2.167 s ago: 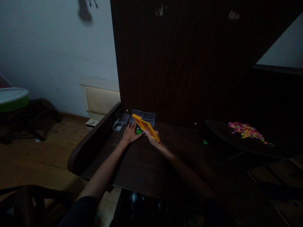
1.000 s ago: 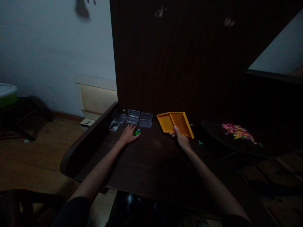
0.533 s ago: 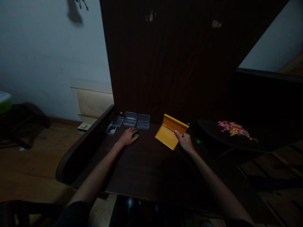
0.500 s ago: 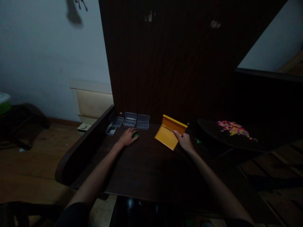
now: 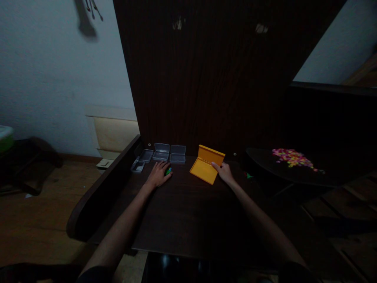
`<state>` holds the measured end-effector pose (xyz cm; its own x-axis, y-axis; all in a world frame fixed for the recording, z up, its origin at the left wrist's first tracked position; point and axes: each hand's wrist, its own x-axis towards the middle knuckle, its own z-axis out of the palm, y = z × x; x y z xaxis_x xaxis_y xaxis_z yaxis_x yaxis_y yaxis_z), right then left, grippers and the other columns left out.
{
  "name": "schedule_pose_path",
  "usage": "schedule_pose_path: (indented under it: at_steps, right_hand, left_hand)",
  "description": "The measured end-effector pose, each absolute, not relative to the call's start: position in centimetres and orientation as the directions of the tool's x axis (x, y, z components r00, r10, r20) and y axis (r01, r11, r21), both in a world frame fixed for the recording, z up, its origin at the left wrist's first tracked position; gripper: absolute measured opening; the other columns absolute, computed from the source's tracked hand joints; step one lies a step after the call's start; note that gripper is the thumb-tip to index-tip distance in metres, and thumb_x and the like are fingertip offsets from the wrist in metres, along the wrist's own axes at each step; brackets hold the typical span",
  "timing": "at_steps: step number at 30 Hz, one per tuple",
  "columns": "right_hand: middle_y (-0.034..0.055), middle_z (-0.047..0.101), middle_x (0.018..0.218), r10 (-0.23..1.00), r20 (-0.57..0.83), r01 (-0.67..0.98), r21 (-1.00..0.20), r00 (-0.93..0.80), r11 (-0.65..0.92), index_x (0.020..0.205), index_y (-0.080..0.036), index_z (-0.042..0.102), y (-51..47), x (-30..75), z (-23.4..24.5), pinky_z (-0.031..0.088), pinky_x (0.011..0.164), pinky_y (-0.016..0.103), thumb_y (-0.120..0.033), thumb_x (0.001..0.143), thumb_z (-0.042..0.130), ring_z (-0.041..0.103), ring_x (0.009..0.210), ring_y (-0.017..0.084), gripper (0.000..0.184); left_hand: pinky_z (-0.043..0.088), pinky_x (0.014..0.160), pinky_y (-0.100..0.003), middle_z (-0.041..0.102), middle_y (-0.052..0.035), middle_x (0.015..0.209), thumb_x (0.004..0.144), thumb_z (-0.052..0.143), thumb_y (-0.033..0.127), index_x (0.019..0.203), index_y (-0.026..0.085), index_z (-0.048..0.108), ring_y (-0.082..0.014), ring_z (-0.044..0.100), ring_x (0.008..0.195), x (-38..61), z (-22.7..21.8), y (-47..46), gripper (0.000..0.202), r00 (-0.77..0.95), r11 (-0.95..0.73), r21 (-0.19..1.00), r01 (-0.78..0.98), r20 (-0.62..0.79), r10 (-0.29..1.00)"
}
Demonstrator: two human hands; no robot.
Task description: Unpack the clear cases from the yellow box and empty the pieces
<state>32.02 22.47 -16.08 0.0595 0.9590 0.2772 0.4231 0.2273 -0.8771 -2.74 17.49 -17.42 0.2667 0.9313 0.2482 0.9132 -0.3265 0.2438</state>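
An open orange case [image 5: 206,166] rests on the dark wooden table [image 5: 182,212], its lid half raised. My right hand [image 5: 224,173] grips the case at its right end, thumb on the edge. Over to the left, my left hand [image 5: 158,176] lies on the table with its fingers curled over a small heap of green bits [image 5: 168,171]. Just beyond that hand sit several small clear plastic boxes [image 5: 161,153] in a row against the tall dark panel [image 5: 206,70].
To the right, a low dark round table [image 5: 265,173] carries a pile of pink and yellow pieces [image 5: 291,157]. The table's raised left rim [image 5: 100,188] borders a wooden floor [image 5: 35,220]. A pale wall stands behind on the left.
My right hand carried the orange case from over the green bits to the right, set it on the table and folded its lid partway. My left hand stayed on the green bits.
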Motion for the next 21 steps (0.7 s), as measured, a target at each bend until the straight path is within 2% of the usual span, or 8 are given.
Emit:
schedule_pose_path:
  at_steps: [4,6,10,12,17,21]
  right_hand:
    - [0.0138,0.072,0.093,0.952,0.301,0.405,-0.877,0.047,0.257,0.083,-0.011,0.072,23.5,31.6,-17.0,0.054,0.076,0.038,-0.059,0.071,0.065,0.067,0.085,0.03,0.049]
    - [0.0146,0.072,0.093,0.952,0.302,0.404,-0.877,0.043,0.26,0.083,-0.011,0.071,24.1,31.4,-17.5,0.054,0.075,0.039,-0.059,0.071,0.064,0.067,0.084,0.03,0.05]
    - [0.0161,0.072,0.094,0.956,0.293,0.406,-0.877,0.028,0.257,0.081,-0.01,0.071,25.4,31.0,-18.3,0.054,0.074,0.039,-0.06,0.07,0.064,0.067,0.083,0.031,0.052]
    - [0.0155,0.072,0.096,0.955,0.295,0.41,-0.874,0.017,0.262,0.079,-0.012,0.072,26.1,30.8,-18.5,0.054,0.076,0.039,-0.059,0.068,0.066,0.067,0.085,0.031,0.049]
    - [0.0136,0.072,0.093,0.955,0.297,0.424,-0.864,-0.009,0.273,0.076,-0.014,0.072,27.2,30.1,-18.5,0.053,0.08,0.038,-0.053,0.067,0.069,0.067,0.087,0.029,0.041]
    - [0.0132,0.072,0.09,0.962,0.273,0.442,-0.864,0.006,0.243,0.072,-0.014,0.071,27.8,29.9,-18.5,0.053,0.079,0.039,-0.051,0.064,0.072,0.067,0.083,0.029,0.038]
  left_hand:
    - [0.018,0.112,-0.065,0.045,-0.0115,0.147,0.094,0.043,0.045,0.138,0.022,0.049,-0.0328,0.034,0.14,-2.6,-17.4,17.1,0.05,0.252,-0.292,0.225,0.93,0.189,0.949]
    - [0.021,0.113,-0.063,0.046,-0.0116,0.146,0.095,0.042,0.043,0.135,0.021,0.052,-0.0315,0.035,0.14,-2.6,-17.5,17.1,0.047,0.261,-0.302,0.225,0.926,0.195,0.946]
    - [0.032,0.114,-0.047,0.052,-0.0138,0.141,0.095,0.042,0.038,0.132,0.015,0.056,-0.0261,0.044,0.134,-2.7,-17.6,17.2,0.045,0.311,-0.369,0.257,0.893,0.239,0.92]
    - [0.037,0.112,-0.043,0.055,-0.0131,0.138,0.095,0.043,0.037,0.131,0.016,0.056,-0.0244,0.048,0.13,-2.9,-17.7,17.3,0.044,0.334,-0.407,0.276,0.871,0.274,0.902]
    - [0.039,0.111,-0.045,0.055,-0.0108,0.138,0.095,0.043,0.035,0.131,0.02,0.058,-0.0243,0.048,0.13,-3.2,-17.8,17.3,0.041,0.368,-0.454,0.282,0.845,0.309,0.877]
    - [0.04,0.109,-0.048,0.056,-0.0121,0.136,0.094,0.043,0.035,0.126,0.019,0.062,-0.0267,0.049,0.129,-3.2,-18.0,17.3,0.04,0.353,-0.438,0.282,0.854,0.305,0.885]
